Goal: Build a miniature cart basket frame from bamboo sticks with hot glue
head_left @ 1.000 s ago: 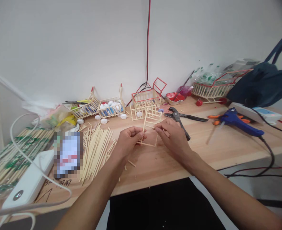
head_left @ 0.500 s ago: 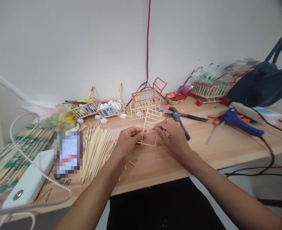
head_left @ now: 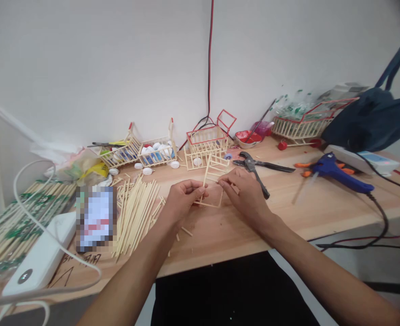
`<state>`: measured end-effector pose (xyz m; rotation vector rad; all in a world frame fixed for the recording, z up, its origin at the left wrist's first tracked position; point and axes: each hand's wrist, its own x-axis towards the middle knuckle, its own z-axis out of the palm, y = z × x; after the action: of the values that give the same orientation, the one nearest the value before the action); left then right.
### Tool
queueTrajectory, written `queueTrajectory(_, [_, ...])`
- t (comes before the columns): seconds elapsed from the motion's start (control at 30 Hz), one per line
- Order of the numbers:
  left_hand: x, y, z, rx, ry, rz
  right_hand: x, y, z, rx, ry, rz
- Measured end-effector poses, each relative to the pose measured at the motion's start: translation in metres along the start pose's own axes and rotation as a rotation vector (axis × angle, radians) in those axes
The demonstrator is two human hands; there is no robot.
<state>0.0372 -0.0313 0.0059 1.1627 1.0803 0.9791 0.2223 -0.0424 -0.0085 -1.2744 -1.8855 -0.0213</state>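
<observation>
Between my hands is a small frame of thin wooden sticks (head_left: 211, 205), with several crossbars on its far part. My left hand (head_left: 187, 195) pinches its left side between thumb and fingers. My right hand (head_left: 240, 187) has its fingertips closed on the right side, partly hiding it. Just beyond the frame stands a red-rimmed miniature stick cart (head_left: 207, 141). Black-handled cutters (head_left: 254, 171) lie open to the right of my right hand. Loose wooden sticks (head_left: 139, 217) lie in a heap left of my left forearm.
Two more stick carts (head_left: 157, 156) hold bottle caps at the back. A red paint dish (head_left: 248, 138) sits near the wall. At right are a blue glue gun (head_left: 339, 174), a bottle-filled cart (head_left: 302, 129) and a dark bag (head_left: 363, 117). A white power strip (head_left: 40, 253) and a phone (head_left: 98, 217) lie left.
Both hands keep hold of the stick frame in nearly the same place. I see only a very slight shift of the view.
</observation>
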Motion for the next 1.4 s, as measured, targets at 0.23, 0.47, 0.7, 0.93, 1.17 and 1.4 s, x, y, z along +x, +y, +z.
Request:
queueTrajectory(0.23, [0.0003, -0.0003, -0.0002, 0.001, -0.001, -0.006, -0.0004, 0.0008, 0.0009, -0.013, -0.003, 0.002])
queueTrajectory(0.47, [0.0006, -0.0010, 0.0001, -0.008, -0.006, -0.003, -0.0011, 0.0026, 0.0025, -0.032, -0.006, -0.002])
queueTrajectory(0.7, [0.0014, -0.0021, 0.0002, -0.030, -0.010, -0.014, -0.0009, 0.0017, 0.0016, -0.045, -0.004, 0.003])
queueTrajectory(0.93, [0.0018, -0.0015, -0.0003, -0.043, -0.012, -0.017, -0.0006, 0.0012, 0.0007, -0.026, 0.000, 0.008])
queueTrajectory(1.17, [0.0026, -0.0042, -0.0017, -0.058, -0.021, -0.013, -0.0011, 0.0019, 0.0007, -0.036, -0.006, 0.004])
queueTrajectory(1.4, [0.0007, -0.0008, 0.0000, -0.055, -0.017, -0.022, -0.0013, 0.0024, 0.0009, -0.033, -0.025, 0.013])
